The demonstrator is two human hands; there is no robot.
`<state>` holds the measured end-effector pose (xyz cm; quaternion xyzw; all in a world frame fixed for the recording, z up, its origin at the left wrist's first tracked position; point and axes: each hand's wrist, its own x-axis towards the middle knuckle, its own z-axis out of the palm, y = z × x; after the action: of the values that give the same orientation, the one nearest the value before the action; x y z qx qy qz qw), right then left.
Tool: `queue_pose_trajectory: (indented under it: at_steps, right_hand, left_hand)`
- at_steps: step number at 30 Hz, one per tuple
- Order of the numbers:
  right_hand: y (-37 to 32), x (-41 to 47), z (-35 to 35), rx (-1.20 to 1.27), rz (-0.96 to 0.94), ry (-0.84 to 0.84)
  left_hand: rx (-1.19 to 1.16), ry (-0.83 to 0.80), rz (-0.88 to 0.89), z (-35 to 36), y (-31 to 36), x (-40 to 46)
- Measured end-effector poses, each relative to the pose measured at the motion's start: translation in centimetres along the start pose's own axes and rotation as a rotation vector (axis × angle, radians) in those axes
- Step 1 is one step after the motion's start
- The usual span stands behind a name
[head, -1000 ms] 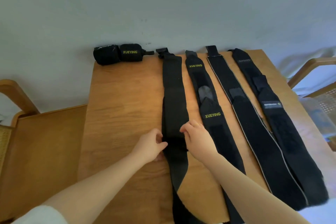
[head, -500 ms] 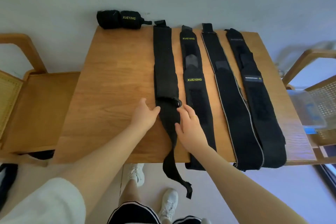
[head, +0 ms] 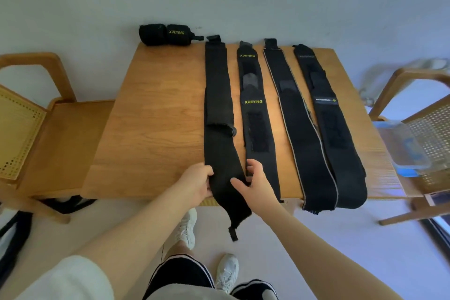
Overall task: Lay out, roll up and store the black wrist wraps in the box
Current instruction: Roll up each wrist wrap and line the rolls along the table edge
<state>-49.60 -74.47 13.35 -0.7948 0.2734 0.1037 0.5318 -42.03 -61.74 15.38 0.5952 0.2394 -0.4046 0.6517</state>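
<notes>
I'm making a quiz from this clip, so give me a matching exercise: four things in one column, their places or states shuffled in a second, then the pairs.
1. rolled-up black wraps
2. clear plastic box with blue lid
3. leftmost flat black wrap
4. flat black wrap with yellow XUEYING lettering

A. on the right-hand chair
B. gripped by both hands at the near table edge
C. far left corner of the table
D. second strip from the left

Pairs: 1-C, 2-A, 3-B, 4-D

wooden table (head: pixel 155 114) | four flat black wraps (head: pixel 218 95) | seemingly two rolled wraps (head: pixel 164 34)
</notes>
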Motion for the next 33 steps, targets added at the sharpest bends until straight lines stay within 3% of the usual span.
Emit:
queue_pose_trajectory:
  at_steps: [2,5,8,10,12,23,28,33]
  right_hand:
    - [-0.1,-0.6,-0.5,0.161,0.111,-0.033]
    - [0.2,-1.8,-0.6,0.108,0.178,-0.130]
    - [0.5,-2.6,-0.6,0.083,0.194,-0.089]
    - [0.1,-3.0,-0.9,0.116,0.201,-0.021]
    - [-0.3,-3.7,-1.1,0.157,0.166,0.013]
    - [-0.6,-9.0,-1.2,0.182,-0.037,-0.304]
    - [-1.1,-9.2,0.3,0.103,-0.042,-0.160]
    - [-1.2,-8.4,1.9,0.033,0.024,0.041]
  left_hand:
    - [-0.092,-0.001,-0.003,0.0,-0.4,-0.2]
    - [-0.100,0.007,-0.020,-0.1,-1.2,-0.5]
    - [0.101,-0.048,-0.081,-0.3,-1.4,-1.1]
    - [0.320,-0.155,-0.118,-0.7,-1.2,-1.8]
    - [0.394,-0.255,-0.125,-1.1,-1.2,-2.4]
    - [0.133,-0.390,-0.054,-4.2,-3.0,-4.9]
    - [0.149,-0.295,0.021,-4.1,-2.8,-5.5]
    - [0.139,-0.287,-0.043,-3.9,-2.7,-5.7]
